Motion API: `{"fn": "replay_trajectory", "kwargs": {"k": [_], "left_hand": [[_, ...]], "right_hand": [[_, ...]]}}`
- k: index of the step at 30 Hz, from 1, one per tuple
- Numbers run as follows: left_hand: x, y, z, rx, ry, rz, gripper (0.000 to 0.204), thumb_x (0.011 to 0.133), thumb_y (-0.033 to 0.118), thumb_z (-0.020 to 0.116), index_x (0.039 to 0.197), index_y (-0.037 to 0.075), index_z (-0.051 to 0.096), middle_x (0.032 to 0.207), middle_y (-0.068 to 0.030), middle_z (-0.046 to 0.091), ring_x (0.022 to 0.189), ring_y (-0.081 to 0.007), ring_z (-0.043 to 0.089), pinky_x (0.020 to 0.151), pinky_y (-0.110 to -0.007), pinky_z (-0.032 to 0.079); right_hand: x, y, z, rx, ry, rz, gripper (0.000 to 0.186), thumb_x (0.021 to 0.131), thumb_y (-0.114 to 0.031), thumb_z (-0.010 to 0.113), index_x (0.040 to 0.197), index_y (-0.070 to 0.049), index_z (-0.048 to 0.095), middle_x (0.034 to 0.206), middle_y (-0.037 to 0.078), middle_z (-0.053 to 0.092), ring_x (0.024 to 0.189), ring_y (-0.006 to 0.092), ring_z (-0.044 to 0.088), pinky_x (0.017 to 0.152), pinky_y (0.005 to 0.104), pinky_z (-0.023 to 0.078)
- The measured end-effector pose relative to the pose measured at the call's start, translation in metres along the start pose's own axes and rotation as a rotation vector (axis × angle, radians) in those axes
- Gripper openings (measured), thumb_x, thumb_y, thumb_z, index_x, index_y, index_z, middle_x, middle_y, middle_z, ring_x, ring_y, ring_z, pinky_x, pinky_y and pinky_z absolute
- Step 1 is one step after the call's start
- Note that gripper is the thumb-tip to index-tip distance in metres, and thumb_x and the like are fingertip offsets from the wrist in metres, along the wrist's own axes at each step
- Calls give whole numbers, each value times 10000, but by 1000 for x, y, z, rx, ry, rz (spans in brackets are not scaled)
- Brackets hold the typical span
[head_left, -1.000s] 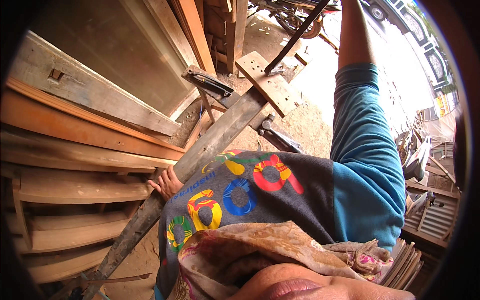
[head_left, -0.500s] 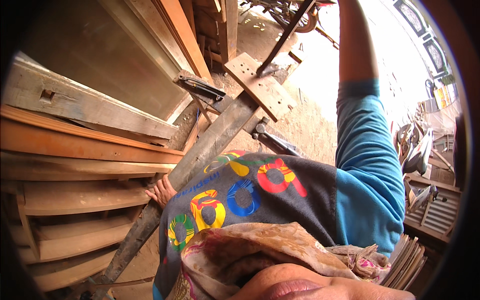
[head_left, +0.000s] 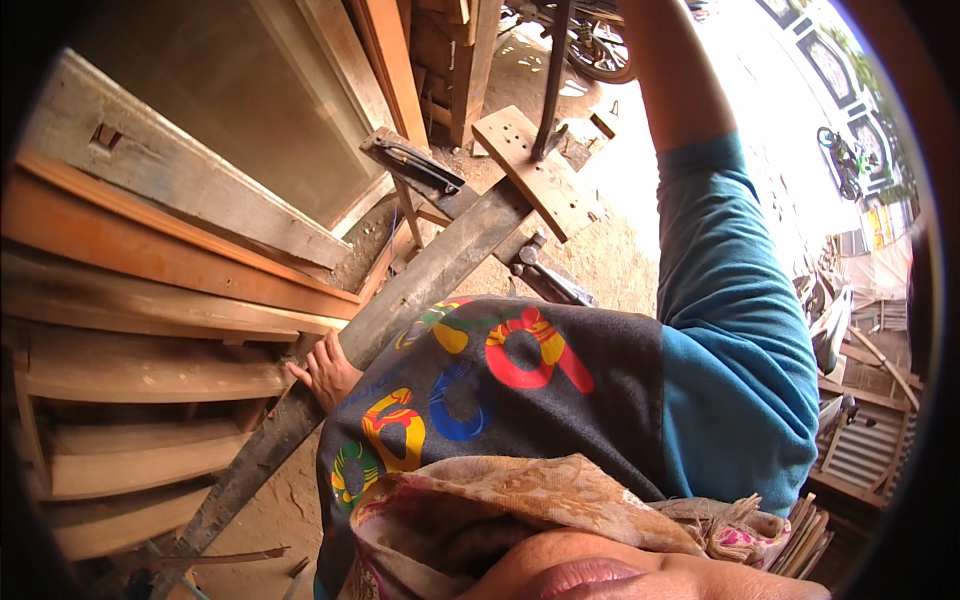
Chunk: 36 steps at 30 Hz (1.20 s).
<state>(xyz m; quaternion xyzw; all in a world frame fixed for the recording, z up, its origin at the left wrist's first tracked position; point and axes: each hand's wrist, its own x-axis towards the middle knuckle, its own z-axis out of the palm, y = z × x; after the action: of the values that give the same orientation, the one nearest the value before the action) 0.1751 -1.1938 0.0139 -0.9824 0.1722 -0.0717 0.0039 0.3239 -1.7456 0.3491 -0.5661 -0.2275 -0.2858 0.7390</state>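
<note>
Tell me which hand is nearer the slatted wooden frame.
Left. The left hand rests on the wooden beam, beside the frame; the right arm extends away from it, its hand out of view.

Teal sleeve; charcoal shirt front, print in red, yellow, blue, green. Scarf tan, pink patterning. Bench grey-brown, blotchy. Drilled board light brown, dark dots. Bar near-black.

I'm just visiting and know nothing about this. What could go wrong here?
The holed wooden board lies across the wooden beam with no hand visible on it, so it might shift where the dark bar meets it. The left hand rests on the beam near the slatted wooden frame, so its fingers could get pinched if the beam moved.
</note>
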Motion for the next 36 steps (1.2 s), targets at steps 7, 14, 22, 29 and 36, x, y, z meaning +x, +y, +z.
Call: {"fn": "replay_trajectory", "kwargs": {"k": [7,14,22,29,36], "left_hand": [[-5,-9,4,-56,-95,-57,698,702,517,641,1254,119,486,1176,-72,501,1146,-251,463,1110,-582,85],[19,9,-28,-66,91,205,779,686,491,673,1322,107,440,1317,-127,428,1262,-310,382,1106,-580,102],[146,175,-33,-336,-463,799,1196,637,526,756,1486,106,25,1515,-256,-66,1407,-418,-60,1124,-519,50],[163,303,10,-440,-228,597,1369,565,718,690,1449,-23,-46,1447,-353,-183,1391,-459,-48,1144,-444,81],[163,318,-1,-404,-293,556,1361,565,696,704,1453,-22,-36,1450,-349,-183,1399,-430,-72,1153,-427,70]], "right_hand": [[-21,-48,-57,-570,337,-245,295,975,-255,463,1223,-104,516,601,-53,425,439,50,376,370,216,298],[-22,-57,-178,-907,481,-351,246,985,-248,429,1145,-115,561,631,-18,444,520,70,435,457,236,373],[-38,-58,-68,-604,517,-171,222,961,-330,462,1087,-164,539,541,-34,384,420,96,387,367,259,316],[-50,-121,-75,-512,475,-220,210,944,-339,504,1076,-177,529,539,-50,393,398,87,399,336,246,334],[-65,-133,-90,-627,98,-180,119,962,-281,472,978,-174,522,542,-38,402,414,103,429,340,259,342]]}}
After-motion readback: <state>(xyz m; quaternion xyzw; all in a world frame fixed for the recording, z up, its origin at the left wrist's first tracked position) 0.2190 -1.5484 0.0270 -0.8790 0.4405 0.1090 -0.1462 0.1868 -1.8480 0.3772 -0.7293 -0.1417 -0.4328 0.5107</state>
